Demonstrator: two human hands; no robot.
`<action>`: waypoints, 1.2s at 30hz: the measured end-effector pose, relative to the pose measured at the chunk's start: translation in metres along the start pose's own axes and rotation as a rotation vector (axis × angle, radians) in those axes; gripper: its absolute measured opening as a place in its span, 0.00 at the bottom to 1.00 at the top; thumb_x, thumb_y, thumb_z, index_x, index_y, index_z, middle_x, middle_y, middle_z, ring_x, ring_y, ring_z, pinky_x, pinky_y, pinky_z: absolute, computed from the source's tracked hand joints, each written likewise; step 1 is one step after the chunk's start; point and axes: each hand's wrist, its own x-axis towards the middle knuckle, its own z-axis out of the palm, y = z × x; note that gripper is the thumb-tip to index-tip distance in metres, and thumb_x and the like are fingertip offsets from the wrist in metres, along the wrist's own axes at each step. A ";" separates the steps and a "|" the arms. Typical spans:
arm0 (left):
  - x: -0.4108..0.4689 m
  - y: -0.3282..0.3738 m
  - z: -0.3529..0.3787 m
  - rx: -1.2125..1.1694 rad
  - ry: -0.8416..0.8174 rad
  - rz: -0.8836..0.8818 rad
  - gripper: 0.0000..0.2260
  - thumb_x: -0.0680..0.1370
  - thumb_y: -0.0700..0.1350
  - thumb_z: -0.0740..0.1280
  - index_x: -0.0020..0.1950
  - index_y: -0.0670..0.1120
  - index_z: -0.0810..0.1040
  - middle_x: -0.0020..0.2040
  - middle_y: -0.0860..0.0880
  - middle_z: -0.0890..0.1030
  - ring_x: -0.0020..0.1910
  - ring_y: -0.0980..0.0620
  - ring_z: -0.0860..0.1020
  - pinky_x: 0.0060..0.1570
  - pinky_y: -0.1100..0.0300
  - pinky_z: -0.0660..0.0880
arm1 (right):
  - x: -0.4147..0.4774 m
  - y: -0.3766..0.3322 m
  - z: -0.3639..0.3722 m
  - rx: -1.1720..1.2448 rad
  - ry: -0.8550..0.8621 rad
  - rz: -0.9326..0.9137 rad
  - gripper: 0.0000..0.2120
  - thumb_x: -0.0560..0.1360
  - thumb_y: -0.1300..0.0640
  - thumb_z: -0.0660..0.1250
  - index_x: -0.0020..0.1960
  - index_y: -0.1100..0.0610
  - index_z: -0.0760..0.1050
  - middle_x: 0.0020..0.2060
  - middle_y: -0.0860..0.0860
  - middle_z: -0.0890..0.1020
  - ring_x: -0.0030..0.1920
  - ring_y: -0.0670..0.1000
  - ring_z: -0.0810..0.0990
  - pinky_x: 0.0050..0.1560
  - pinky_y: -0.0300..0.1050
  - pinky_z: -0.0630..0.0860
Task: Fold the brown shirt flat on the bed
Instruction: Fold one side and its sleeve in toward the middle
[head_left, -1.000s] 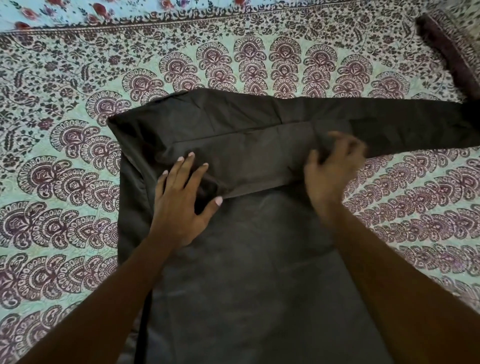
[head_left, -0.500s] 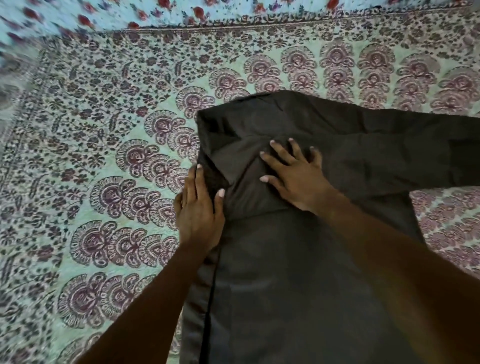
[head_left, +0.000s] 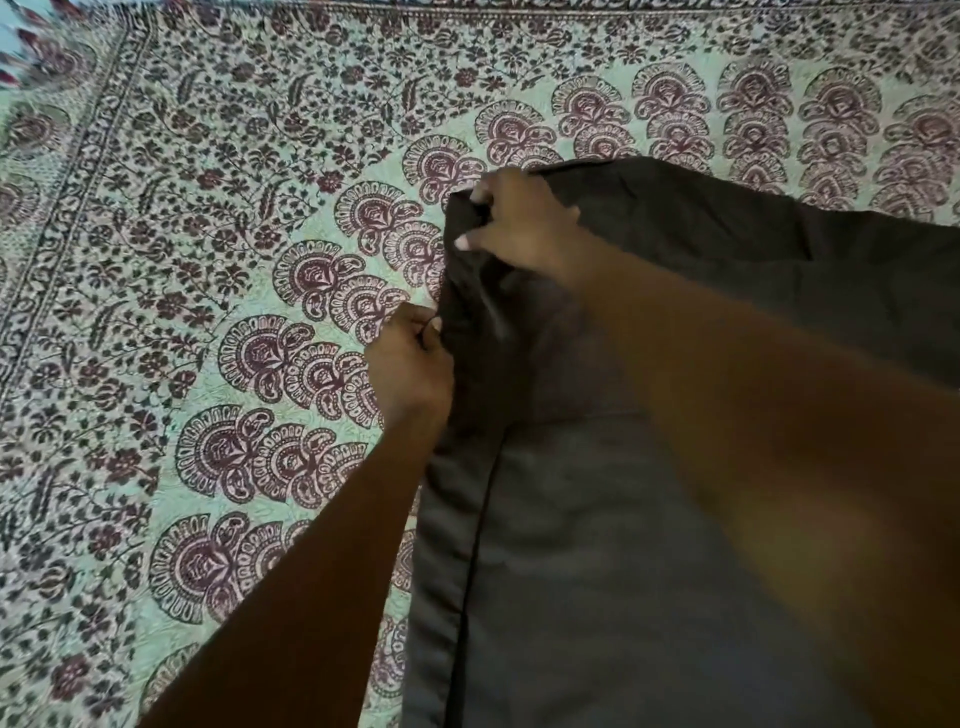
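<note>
**Both hands pinch the left edge of the brown shirt**

Head view: The brown shirt lies spread on the bed, filling the right and lower part of the picture. Its body runs down to the bottom edge, and a broad dark band of cloth, seemingly a sleeve or folded upper part, stretches away to the right edge of the frame. A long dark seam line runs down the shirt near its left side, parallel to the outer edge. The cloth lies mostly flat, with some creasing and bunching at the upper left corner where the hands work.

The left hand comes in from the lower left along a bare forearm. Its grip is closed: thumb and fingers are pinched together on the shirt's left edge, just below the upper left corner. The right hand reaches across the shirt from the lower right, its forearm large and blurred over the cloth. Its grip is also closed on the fabric, the fingers curled over the upper left corner of the shirt, with pale fingernails showing at the edge. The two hands are near each other, the right above the left, both on the same side of the garment.

The bed is covered by a pale green bedspread printed with dark maroon paisley and floral motifs, with a patterned border running along the far side and the left.
</note>
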 end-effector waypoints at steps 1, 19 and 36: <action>0.000 0.000 -0.003 0.018 -0.019 0.021 0.07 0.81 0.38 0.65 0.55 0.42 0.83 0.50 0.41 0.86 0.51 0.39 0.82 0.47 0.57 0.69 | 0.010 0.001 0.001 0.077 0.029 0.008 0.15 0.72 0.51 0.79 0.53 0.51 0.77 0.52 0.50 0.80 0.62 0.56 0.77 0.72 0.66 0.66; 0.005 -0.011 -0.019 -0.052 -0.205 0.104 0.11 0.80 0.40 0.69 0.62 0.42 0.77 0.51 0.42 0.85 0.51 0.42 0.83 0.51 0.54 0.76 | 0.025 -0.003 0.035 -0.030 0.253 0.007 0.16 0.74 0.54 0.77 0.56 0.56 0.76 0.49 0.51 0.76 0.55 0.59 0.79 0.59 0.54 0.78; -0.038 -0.068 -0.024 0.428 -0.209 0.561 0.24 0.81 0.48 0.59 0.78 0.49 0.70 0.83 0.48 0.61 0.82 0.44 0.58 0.74 0.43 0.61 | 0.001 0.037 0.036 -0.754 0.040 -0.249 0.29 0.83 0.36 0.52 0.81 0.47 0.60 0.82 0.50 0.59 0.82 0.55 0.54 0.71 0.74 0.54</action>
